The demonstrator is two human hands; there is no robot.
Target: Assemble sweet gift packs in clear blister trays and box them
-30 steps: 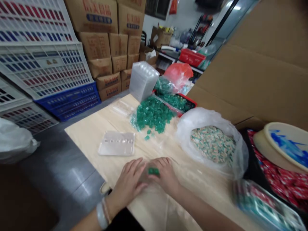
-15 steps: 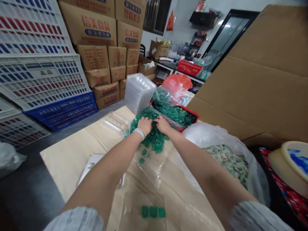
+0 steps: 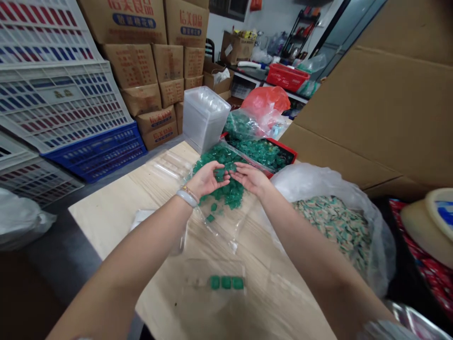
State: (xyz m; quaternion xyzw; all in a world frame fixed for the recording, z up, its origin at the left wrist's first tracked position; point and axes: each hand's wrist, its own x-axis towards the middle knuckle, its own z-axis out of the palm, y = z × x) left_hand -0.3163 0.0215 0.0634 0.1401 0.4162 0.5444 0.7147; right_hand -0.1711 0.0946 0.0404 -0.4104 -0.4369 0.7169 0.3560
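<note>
Over a heap of green wrapped pieces [image 3: 231, 193] on the wooden table, my left hand [image 3: 208, 179] is cupped with its palm turned inward, holding green pieces. My right hand [image 3: 249, 178] faces it, fingers curved around green pieces at the fingertips. The two hands nearly touch. Nearer to me, a clear plastic tray [image 3: 198, 278] lies flat with three green pieces [image 3: 226, 282] in a row at its right side. Two loose green pieces [image 3: 210, 218] lie just below the heap.
Stacked clear trays [image 3: 203, 120] stand behind the heap, beside a red-rimmed bin [image 3: 283, 153] of green pieces. A large plastic bag [image 3: 332, 226] of mixed pieces is at the right. Crates [image 3: 92, 151] and cartons [image 3: 155, 127] stand at the left.
Both hands have lifted from the heap and turned their palms inward, now with green pieces between them. The camera view has tilted down.
</note>
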